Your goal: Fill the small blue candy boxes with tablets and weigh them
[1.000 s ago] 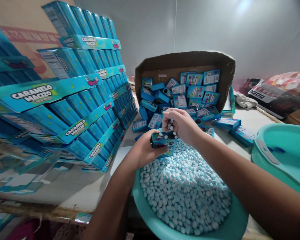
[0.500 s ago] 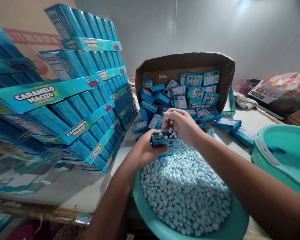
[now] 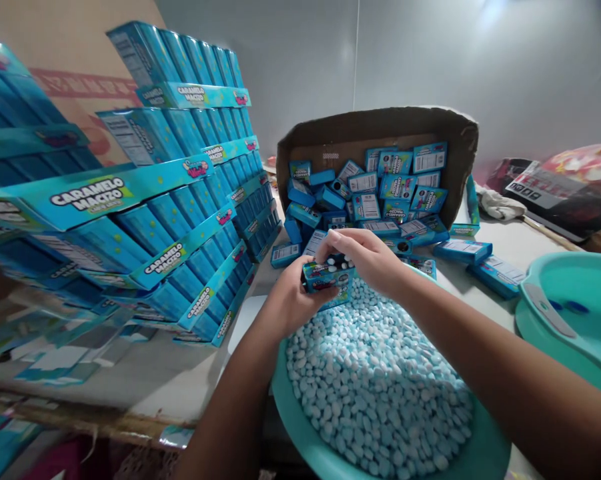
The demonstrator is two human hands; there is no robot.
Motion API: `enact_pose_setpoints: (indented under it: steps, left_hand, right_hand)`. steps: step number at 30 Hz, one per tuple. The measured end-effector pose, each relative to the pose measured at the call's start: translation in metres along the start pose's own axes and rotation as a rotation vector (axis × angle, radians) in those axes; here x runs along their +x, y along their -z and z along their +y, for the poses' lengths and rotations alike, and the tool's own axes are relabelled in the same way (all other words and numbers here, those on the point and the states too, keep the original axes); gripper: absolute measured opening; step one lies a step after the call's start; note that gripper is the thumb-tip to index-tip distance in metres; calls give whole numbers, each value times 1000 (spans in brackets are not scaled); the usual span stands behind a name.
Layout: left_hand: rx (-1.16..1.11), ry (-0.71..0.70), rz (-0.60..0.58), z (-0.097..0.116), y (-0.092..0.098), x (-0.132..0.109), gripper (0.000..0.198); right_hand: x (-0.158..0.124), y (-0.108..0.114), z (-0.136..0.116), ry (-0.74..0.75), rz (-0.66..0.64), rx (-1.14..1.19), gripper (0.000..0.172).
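My left hand (image 3: 296,293) is wrapped round a small blue candy box (image 3: 325,277), held tilted above the near tub. White and pale blue candies (image 3: 341,262) show at the box's open top. My right hand (image 3: 353,250) is curled over that opening, its fingertips bent down at the far edge and partly hidden, with candies under them. Below both hands, a turquoise tub (image 3: 300,427) is filled with loose candies (image 3: 380,373) of the same kind.
Behind the hands a cardboard carton (image 3: 455,130) lies tipped, with many blue boxes (image 3: 397,187) spilling out. Stacked display trays (image 3: 165,257) of boxes rise at left. Another turquoise tub (image 3: 600,280) stands at right. Two boxes (image 3: 463,251) lie beside it.
My right hand has come down closer onto the box's open top, and fewer candies show there. My left hand still holds the box. The whole view has shifted slightly.
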State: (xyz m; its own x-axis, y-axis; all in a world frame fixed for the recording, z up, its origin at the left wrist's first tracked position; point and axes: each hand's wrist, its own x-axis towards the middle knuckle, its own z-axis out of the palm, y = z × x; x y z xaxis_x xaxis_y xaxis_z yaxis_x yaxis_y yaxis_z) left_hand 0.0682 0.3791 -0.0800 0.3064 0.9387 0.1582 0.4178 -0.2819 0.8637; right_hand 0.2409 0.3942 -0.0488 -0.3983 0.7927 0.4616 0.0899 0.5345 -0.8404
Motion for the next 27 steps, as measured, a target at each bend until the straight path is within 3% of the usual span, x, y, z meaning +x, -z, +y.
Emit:
enact_pose_setpoints:
  steps: [3,7,12,16,21,27]
  left_hand:
    - [13,-16,12,1,1,1,36]
    - [-45,85,65,1,-1,1,42]
    - [-153,130,92,3,-5,2,47]
    - [-154,131,136,1,-5,2,47]
    - [-144,89,155,-6,-3,2,55]
    - [-145,104,219,-9,-5,4,57]
  right_hand:
    - [-2,1,-1,21,-18,-54,47]
    - [-3,5,0,31,-45,-189,50]
    - [-2,11,-2,42,28,-254,56]
    - [0,14,-1,33,152,-284,52]
    - [3,17,9,0,251,-505,42]
    - [4,17,10,-32,231,-623,34]
